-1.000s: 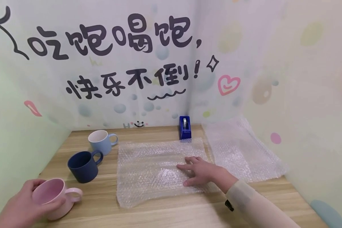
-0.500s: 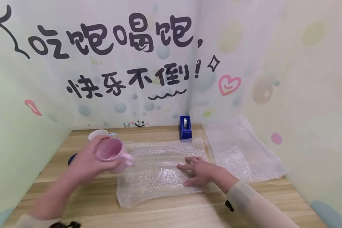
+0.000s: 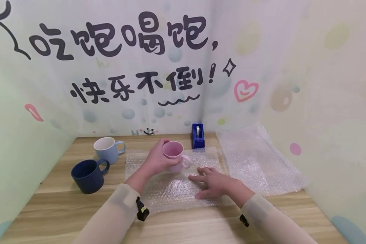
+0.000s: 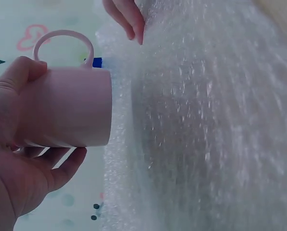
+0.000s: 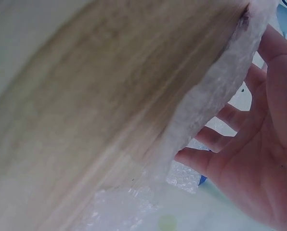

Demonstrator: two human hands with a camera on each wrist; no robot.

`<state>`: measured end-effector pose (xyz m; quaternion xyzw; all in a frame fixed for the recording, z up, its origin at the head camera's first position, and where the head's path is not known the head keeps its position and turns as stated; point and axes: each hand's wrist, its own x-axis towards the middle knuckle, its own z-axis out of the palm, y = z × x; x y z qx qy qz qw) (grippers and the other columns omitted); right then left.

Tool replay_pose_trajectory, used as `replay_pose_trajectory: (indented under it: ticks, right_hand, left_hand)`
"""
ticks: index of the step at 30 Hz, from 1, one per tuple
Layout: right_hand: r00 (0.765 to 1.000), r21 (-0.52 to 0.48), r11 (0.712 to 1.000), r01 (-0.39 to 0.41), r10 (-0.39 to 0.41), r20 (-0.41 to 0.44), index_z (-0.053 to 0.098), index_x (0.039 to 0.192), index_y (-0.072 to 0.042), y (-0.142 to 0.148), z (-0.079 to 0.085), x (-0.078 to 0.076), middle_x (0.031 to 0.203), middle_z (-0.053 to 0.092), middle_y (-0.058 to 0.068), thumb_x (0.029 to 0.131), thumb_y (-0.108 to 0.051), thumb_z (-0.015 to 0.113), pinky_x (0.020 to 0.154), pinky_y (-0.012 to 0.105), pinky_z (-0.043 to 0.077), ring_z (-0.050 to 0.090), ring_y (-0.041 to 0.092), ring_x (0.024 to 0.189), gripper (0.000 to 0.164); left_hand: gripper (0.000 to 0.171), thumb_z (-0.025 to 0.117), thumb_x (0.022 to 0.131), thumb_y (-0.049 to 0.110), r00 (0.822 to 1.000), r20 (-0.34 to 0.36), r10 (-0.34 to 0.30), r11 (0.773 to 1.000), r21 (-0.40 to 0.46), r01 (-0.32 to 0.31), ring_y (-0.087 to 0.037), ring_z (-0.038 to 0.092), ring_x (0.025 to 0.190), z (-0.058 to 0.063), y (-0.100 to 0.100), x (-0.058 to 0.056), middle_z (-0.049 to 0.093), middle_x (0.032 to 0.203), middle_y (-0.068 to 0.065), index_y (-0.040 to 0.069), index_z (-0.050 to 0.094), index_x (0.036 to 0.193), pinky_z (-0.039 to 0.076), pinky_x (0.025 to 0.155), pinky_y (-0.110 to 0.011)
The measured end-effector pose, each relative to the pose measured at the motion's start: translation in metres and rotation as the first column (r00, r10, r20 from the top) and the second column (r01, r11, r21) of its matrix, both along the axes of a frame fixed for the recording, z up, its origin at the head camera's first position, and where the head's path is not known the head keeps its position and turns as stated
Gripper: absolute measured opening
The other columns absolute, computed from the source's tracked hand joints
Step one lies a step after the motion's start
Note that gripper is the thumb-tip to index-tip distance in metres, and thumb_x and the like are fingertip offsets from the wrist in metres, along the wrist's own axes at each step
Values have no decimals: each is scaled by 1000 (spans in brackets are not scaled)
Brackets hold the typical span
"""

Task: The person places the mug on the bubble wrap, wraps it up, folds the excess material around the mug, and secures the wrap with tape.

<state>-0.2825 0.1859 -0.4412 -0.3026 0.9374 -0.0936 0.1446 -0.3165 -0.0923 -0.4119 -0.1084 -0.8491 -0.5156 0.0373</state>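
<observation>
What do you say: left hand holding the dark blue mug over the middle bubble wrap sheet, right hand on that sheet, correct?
Wrong mug: the head view shows the left hand holding the pink mug over the middle bubble wrap sheet, right hand on it. The dark blue mug stands on the table.

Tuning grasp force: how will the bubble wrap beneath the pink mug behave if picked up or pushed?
The bubble wrap will probably sag when lifted: it looks thin and lies rippled. Likely light for its size, since it's clear, bubbled film. Pushed at an edge, it may buckle; its border looks wavy.
</observation>
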Motion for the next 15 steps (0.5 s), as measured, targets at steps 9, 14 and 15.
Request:
replay_pose_trajectory:
  ticks: [9,14,15]
  right_hand:
    - [1000,5,1000,10,-10,0,49,166,-33,0,-2,1,177,33,21,96,-63,76,122,78,37,33,55,160,81]
    - [1000,3,1000,7,-7,-6,49,166,-33,-1,-2,2,177,33,22,96,-63,76,121,78,38,33,55,160,81]
    - [1000,1,1000,7,-7,-6,50,166,-33,-1,-1,2,177,33,22,96,-62,77,122,77,38,33,55,160,80]
  left_hand:
    - [98,98,80,16,996,94,8,998,58,-13,-40,61,140,-26,16,-2,60,151,-22,3,42,159,49,121,-58]
    - [100,100,79,16,992,124,19,996,86,-30,-41,60,143,-37,16,4,60,153,-22,1,43,160,48,123,-56]
    - [96,100,80,15,992,125,14,995,93,-26,-40,61,142,-39,16,4,62,152,-21,2,46,158,49,122,-55]
